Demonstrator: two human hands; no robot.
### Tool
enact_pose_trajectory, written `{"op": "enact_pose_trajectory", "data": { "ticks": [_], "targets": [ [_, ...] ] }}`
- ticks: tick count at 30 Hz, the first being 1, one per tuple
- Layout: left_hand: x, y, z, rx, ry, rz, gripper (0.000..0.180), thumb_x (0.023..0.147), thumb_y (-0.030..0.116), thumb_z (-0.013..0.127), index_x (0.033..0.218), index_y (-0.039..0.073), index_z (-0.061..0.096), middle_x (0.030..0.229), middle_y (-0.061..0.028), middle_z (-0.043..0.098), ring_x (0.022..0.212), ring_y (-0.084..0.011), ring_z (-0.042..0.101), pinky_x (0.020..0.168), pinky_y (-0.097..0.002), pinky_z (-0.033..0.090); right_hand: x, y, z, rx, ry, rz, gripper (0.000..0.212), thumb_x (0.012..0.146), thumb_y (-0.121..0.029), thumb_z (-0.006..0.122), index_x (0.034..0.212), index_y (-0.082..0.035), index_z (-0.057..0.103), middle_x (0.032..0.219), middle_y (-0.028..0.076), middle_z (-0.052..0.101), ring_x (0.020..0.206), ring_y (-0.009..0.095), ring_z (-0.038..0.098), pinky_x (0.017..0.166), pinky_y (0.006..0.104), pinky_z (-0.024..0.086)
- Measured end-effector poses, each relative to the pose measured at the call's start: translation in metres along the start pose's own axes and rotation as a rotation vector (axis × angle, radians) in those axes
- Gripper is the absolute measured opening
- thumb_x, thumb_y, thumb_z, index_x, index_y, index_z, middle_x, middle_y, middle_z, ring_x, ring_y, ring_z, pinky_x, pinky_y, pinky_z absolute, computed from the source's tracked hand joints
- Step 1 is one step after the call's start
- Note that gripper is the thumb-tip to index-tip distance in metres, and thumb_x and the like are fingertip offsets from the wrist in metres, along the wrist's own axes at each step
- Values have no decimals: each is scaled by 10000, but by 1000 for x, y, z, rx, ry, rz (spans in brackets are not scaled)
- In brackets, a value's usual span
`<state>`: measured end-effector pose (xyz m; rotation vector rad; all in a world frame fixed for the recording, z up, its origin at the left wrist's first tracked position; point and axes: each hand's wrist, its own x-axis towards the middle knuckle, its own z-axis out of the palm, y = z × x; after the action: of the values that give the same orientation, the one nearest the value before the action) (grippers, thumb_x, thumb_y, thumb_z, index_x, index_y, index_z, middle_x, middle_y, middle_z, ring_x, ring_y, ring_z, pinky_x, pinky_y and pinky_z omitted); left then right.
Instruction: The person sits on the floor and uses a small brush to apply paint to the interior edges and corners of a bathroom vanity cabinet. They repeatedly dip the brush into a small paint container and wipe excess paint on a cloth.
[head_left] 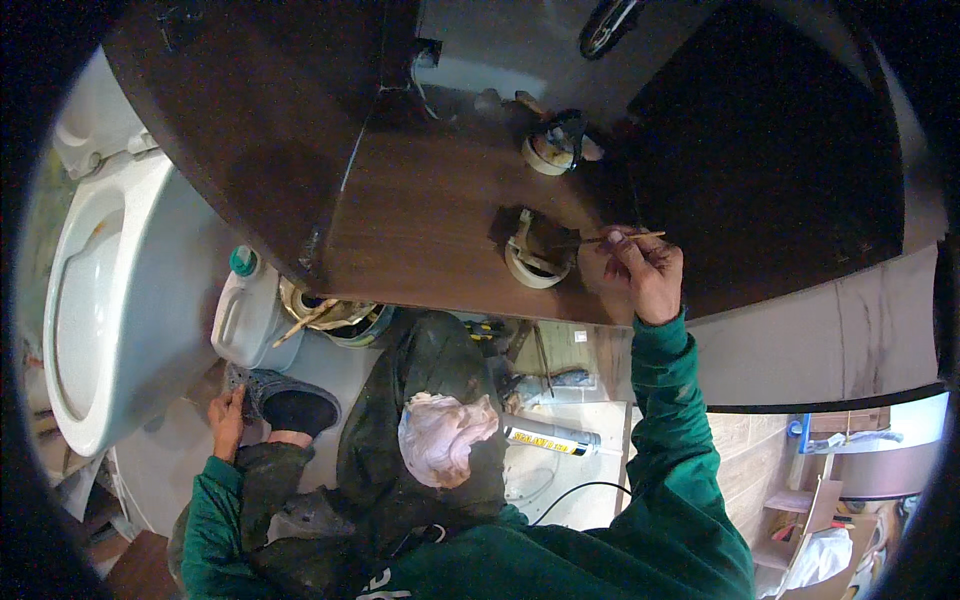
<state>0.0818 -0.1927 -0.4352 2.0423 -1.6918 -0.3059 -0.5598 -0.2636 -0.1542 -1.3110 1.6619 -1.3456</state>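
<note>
My right hand point(645, 270) pinches a thin wooden stick point(652, 234), its tip hard to make out by the white tub point(535, 277) near the cabinet floor's point(420, 230) front edge; leftward lies open board. My left hand point(227, 422) touches my grey clog point(262, 382), grip I can't tell.

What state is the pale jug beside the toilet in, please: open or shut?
Shut: the jug has its green cap seated over its mouth; how tightly, I cannot tell.
</note>
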Motion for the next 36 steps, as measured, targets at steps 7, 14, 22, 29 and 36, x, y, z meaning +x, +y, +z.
{"op": "enact_pose_trajectory", "data": {
  "ticks": [7,14,22,29,36],
  "targets": [
    [-9,11,-19,1,14,-3,387,830,308,659,745,-69,645,690,-239,608,699,-407,583,717,-471,447,-1,-5,1,71,-71,8,158,920,-109,619,886,37,670,770,40,656,666,99,577,574,239,469],
    [-9,29,-37,68,-176,-15,292,736,223,701,736,-65,654,716,-255,631,720,-424,616,681,-459,472,-6,-10,4,-108,-60,-8,190,931,-131,612,919,44,684,817,63,664,708,104,594,596,246,485],
    [-13,15,-36,7,-253,19,268,730,225,691,749,-42,665,714,-250,630,659,-390,632,633,-453,482,-14,-7,-15,-269,101,-145,204,906,-164,643,932,27,709,859,61,679,761,107,588,661,264,468],
    [-12,28,-36,85,-293,-78,261,705,237,704,734,-22,685,701,-246,630,671,-398,639,617,-456,488,-37,0,-36,-215,182,-93,202,881,-164,661,932,25,712,880,71,683,830,126,584,748,250,450],
    [-10,24,-36,171,-394,-112,282,687,265,740,765,-5,709,747,-233,655,711,-391,652,673,-462,510,-49,-7,-23,148,356,-132,208,911,-166,614,936,28,684,860,96,674,633,112,570,523,234,404]
  ]
}}
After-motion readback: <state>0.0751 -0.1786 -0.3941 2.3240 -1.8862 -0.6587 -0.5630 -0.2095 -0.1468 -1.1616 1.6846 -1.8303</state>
